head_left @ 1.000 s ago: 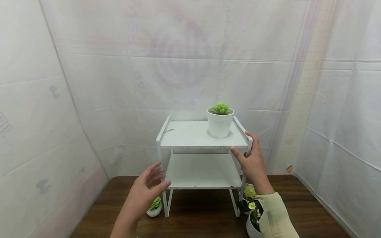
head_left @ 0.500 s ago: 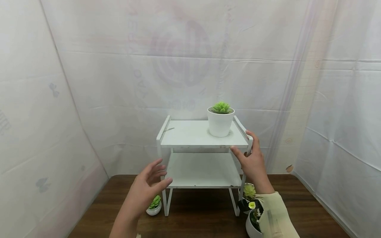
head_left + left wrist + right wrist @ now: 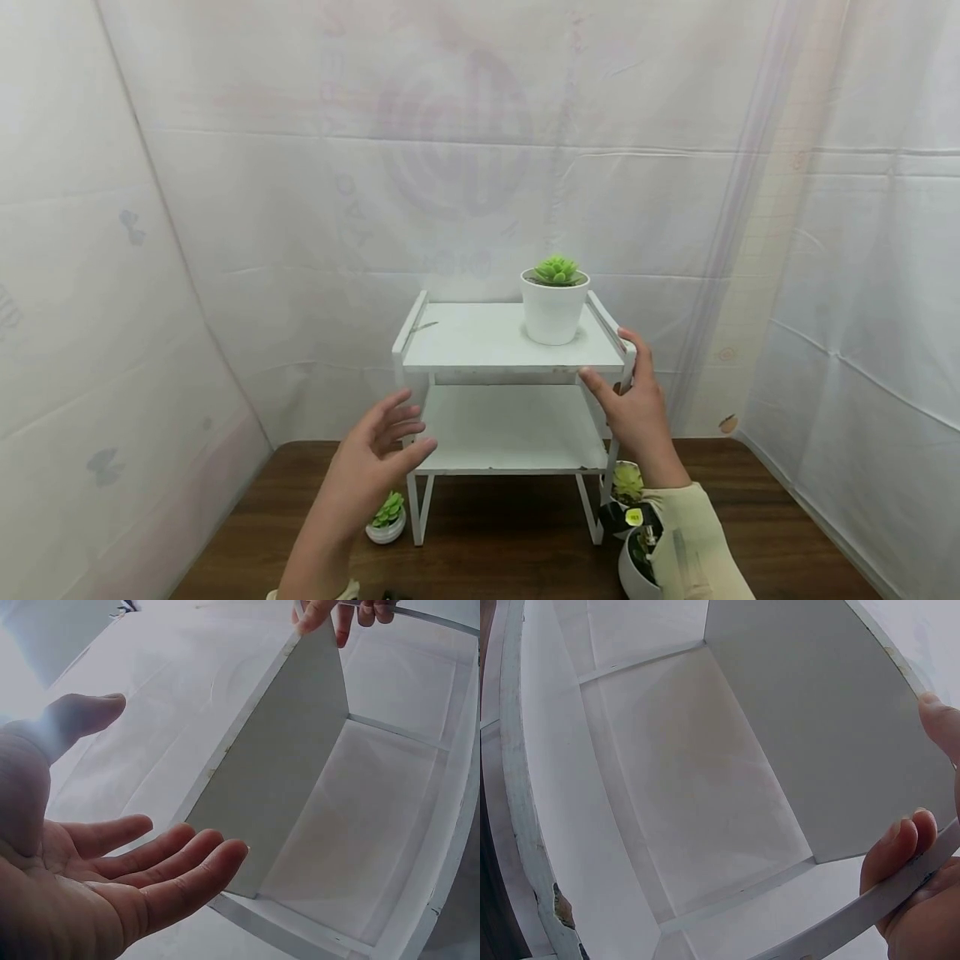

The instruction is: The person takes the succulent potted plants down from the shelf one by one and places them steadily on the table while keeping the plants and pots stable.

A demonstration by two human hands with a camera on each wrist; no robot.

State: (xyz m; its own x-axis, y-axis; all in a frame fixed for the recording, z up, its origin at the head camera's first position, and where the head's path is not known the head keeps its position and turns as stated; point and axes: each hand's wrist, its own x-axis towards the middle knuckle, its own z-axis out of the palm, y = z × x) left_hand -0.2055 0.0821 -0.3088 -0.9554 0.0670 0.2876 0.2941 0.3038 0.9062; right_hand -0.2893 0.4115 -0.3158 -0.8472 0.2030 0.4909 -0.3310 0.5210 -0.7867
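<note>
A white two-tier shelf [image 3: 472, 337] stands on the table, with a green succulent in a white pot [image 3: 553, 315] on the right of its upper board. My right hand [image 3: 639, 417] grips the front right corner of the shelf, thumb at the board's front edge. In the right wrist view, its fingers [image 3: 889, 851] wrap the side bar [image 3: 847, 919]. My left hand [image 3: 367, 462] hovers in front of the left front leg, fingers spread and holding nothing. The left wrist view shows that palm [image 3: 67, 907] facing up toward the shelf's underside [image 3: 277, 750].
A small potted succulent [image 3: 387, 521] sits by the left leg. Two more potted plants, a yellow-green one [image 3: 627, 482] and a darker one [image 3: 637, 562], stand by the right leg, partly behind the sleeve. White sheeting [image 3: 300, 208] surrounds the brown table [image 3: 247, 533].
My left hand has risen slightly and shifted a little to the right along the shelf's left leg. My right hand keeps its grip, and the shelf and pot stay in place.
</note>
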